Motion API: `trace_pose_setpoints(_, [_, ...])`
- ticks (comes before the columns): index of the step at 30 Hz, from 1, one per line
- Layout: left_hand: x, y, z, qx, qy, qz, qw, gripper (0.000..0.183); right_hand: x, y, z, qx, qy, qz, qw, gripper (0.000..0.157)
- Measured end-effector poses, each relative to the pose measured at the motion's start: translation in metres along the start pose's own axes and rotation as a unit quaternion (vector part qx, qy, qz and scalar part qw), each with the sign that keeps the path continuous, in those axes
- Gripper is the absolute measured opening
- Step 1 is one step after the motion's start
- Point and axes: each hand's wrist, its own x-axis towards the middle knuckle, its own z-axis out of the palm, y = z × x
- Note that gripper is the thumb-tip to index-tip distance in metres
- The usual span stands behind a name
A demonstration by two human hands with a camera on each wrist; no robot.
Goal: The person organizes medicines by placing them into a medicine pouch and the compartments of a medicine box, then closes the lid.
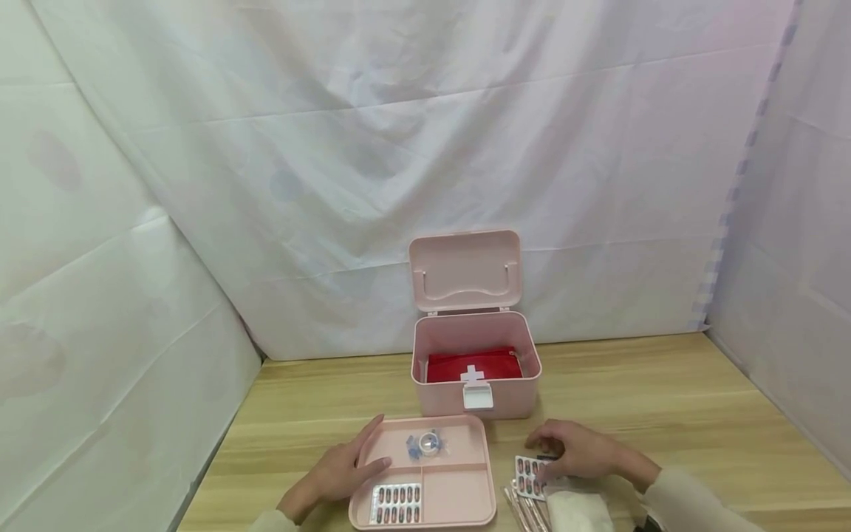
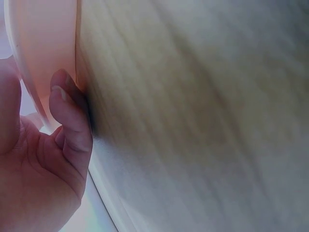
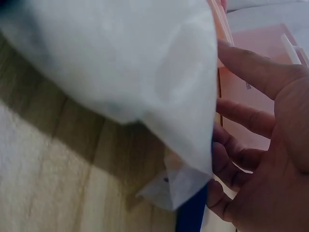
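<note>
My left hand (image 1: 337,467) grips the left side of a pink divided tray (image 1: 459,499), thumb over the rim; in the left wrist view its curled fingers (image 2: 72,118) lie along the outer wall. A blister pack of capsules (image 1: 395,504) lies in the tray's lower left compartment. A clear packet with a white ring and blue pieces (image 1: 425,443) is in the upper one. My right hand (image 1: 578,449) is over a second capsule blister pack (image 1: 527,476), thumb against it. In the right wrist view a white soft bag (image 3: 130,58) hides the fingertips, so any pinch is unclear.
Thin wrapped sticks (image 1: 525,513) lie right of the tray, beside the white bag. Behind stands a pink box (image 1: 442,399) with its lid raised, holding a red pouch (image 1: 442,368) with a white cross. White curtains (image 1: 332,222) surround the wooden table (image 1: 312,391).
</note>
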Motion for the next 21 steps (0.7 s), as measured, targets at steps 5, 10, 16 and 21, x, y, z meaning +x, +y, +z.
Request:
trace_pose_setpoints(5, [0.001, 0.000, 0.000, -0.001, -0.001, 0.000, 1.0000, 0.081, 0.000, 0.000, 0.009, -0.008, 0.014, -0.011, 1.000, 0.054])
trace_pose_setpoints(10, [0.000, 0.000, 0.000, 0.000, -0.001, 0.002, 1.0000, 0.080, 0.000, -0.002, 0.014, -0.027, 0.020, -0.005, 0.999, 0.052])
trace_pose_setpoints(16, [0.000, 0.001, -0.001, -0.003, -0.001, -0.005, 1.0000, 0.081, 0.001, -0.002, 0.015, -0.040, 0.027, 0.007, 0.999, 0.047])
trace_pose_setpoints(21, [0.000, 0.001, -0.001, -0.002, 0.000, 0.003, 1.0000, 0.080, 0.002, 0.000, 0.014, -0.023, 0.022, 0.025, 0.999, 0.044])
